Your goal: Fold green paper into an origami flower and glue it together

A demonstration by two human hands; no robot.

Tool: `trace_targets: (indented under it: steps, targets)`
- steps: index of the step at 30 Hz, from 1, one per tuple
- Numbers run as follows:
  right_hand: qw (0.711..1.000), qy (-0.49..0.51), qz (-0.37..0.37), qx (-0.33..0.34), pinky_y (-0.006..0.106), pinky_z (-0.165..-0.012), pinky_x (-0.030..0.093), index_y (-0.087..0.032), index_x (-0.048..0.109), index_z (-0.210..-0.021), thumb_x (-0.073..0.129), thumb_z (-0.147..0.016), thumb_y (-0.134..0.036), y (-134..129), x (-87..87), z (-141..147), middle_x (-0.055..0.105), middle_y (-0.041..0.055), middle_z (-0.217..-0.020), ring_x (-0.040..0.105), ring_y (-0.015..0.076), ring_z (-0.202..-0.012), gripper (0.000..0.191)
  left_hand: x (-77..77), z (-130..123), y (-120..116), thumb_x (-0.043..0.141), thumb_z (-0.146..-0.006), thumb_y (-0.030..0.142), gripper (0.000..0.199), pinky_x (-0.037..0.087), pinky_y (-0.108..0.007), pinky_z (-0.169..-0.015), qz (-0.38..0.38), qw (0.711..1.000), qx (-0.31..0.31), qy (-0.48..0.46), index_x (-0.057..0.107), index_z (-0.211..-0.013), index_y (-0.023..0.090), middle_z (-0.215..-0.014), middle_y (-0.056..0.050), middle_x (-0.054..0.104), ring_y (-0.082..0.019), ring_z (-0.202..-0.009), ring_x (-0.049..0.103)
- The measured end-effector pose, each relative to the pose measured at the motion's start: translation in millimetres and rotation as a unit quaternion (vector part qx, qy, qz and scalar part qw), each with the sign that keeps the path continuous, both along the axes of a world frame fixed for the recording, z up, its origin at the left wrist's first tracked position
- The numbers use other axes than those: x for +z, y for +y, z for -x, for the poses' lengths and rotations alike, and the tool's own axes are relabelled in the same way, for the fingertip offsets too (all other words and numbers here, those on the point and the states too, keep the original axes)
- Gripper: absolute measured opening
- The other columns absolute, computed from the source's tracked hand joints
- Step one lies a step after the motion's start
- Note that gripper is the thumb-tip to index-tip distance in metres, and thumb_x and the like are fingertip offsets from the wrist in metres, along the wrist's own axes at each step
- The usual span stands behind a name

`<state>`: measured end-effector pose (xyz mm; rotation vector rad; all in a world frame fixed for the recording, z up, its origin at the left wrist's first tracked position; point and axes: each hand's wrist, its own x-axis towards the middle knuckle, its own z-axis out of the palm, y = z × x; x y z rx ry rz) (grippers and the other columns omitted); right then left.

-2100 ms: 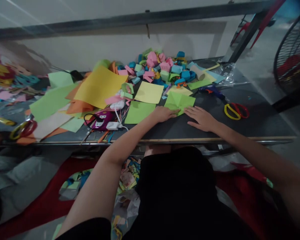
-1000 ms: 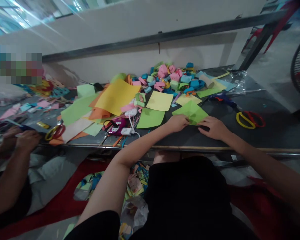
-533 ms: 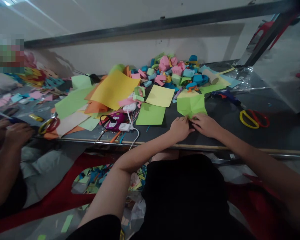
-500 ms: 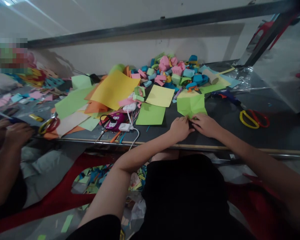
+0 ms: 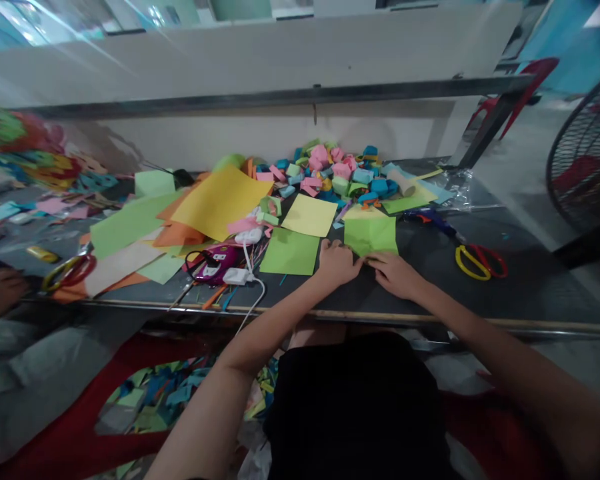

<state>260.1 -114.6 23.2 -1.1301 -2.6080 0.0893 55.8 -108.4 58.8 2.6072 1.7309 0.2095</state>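
Observation:
A creased green sheet of paper [image 5: 370,235] lies on the dark table in front of me. At its lower left corner, my left hand [image 5: 339,264] is closed with curled fingers, thumb and fingertips at the paper's edge. My right hand [image 5: 396,275] pinches along the bottom edge, its fingertips close to those of the left. What exactly is between the fingertips is partly hidden. Left of the hands lie a flat green square [image 5: 289,252] and a pale yellow square [image 5: 310,215] of paper. Red-and-yellow handled scissors [image 5: 480,262] rest to the right.
Folded paper pieces [image 5: 340,170] form a pile at the back. A purple power strip [image 5: 217,263] with a white cable sits left, near larger yellow paper [image 5: 223,200]. Another person's hand [image 5: 0,290] is at far left, beside other scissors [image 5: 70,272]. A fan [image 5: 587,153] stands right.
The camera view has tilted up, so the table sits lower in view. My hands have drawn slightly apart along the green paper's lower edge. The other person's hand has shifted left in view.

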Motion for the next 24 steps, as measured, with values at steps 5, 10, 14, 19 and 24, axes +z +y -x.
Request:
trace_targets:
  steps: [5,10,14,19,24]
  targets:
    - [0.998,-0.027,-0.016,-0.052,0.052,-0.102,0.056,-0.006,0.072,-0.131,0.046,-0.095,-0.011,-8,3.5,14,0.071,0.021,-0.134,0.068,0.0344,-0.121,0.045,-22.9,5,-6,0.042,-0.106,0.042,0.058,0.047,-0.048,-0.105,-0.046,0.999,-0.008,-0.009,0.059,-0.144,0.003,-0.15,-0.024,0.06,-0.035,-0.134,0.057]
    - [0.999,-0.002,0.007,-0.051,0.05,-0.105,0.055,-0.011,0.072,-0.133,0.046,-0.098,-0.016,-12,4.9,19,0.072,0.0159,-0.135,0.067,0.0324,-0.122,0.044,-32.6,21,-3,0.038,-0.107,0.044,0.057,0.035,-0.053,-0.123,0.0,0.995,-0.101,-0.02,0.05,-0.157,0.019,-0.167,-0.009,0.045,-0.031,-0.156,0.039]
    - [0.997,0.021,0.015,-0.074,0.048,-0.108,0.053,-0.014,0.07,-0.138,0.041,-0.101,-0.018,-17,1.6,20,0.071,0.0136,-0.139,0.066,0.0299,-0.128,0.047,-32.7,26,4,0.042,-0.103,0.062,0.074,0.018,-0.068,-0.13,0.042,0.998,-0.053,-0.016,0.036,-0.166,0.022,-0.171,-0.006,0.036,-0.038,-0.163,0.024]
    - [0.995,0.019,0.005,-0.096,0.051,-0.114,0.049,-0.018,0.069,-0.14,0.046,-0.103,-0.026,-22,-0.2,2,0.064,0.0118,-0.15,0.059,0.0303,-0.139,0.044,-31.9,26,5,0.035,-0.104,0.065,0.075,0.019,-0.061,-0.132,0.036,0.998,-0.057,-0.012,0.037,-0.165,0.021,-0.171,-0.008,0.037,-0.033,-0.163,0.026]
    - [0.993,-0.002,-0.025,-0.118,0.047,-0.101,0.051,-0.018,0.075,-0.124,0.052,-0.103,-0.031,-24,4.2,-34,0.075,0.0123,-0.132,0.068,0.0307,-0.119,0.033,-29.5,24,-5,0.036,-0.106,0.059,0.072,0.026,-0.055,-0.131,-0.02,1.0,-0.019,-0.009,0.047,-0.158,0.011,-0.165,-0.019,0.046,-0.033,-0.161,0.031]
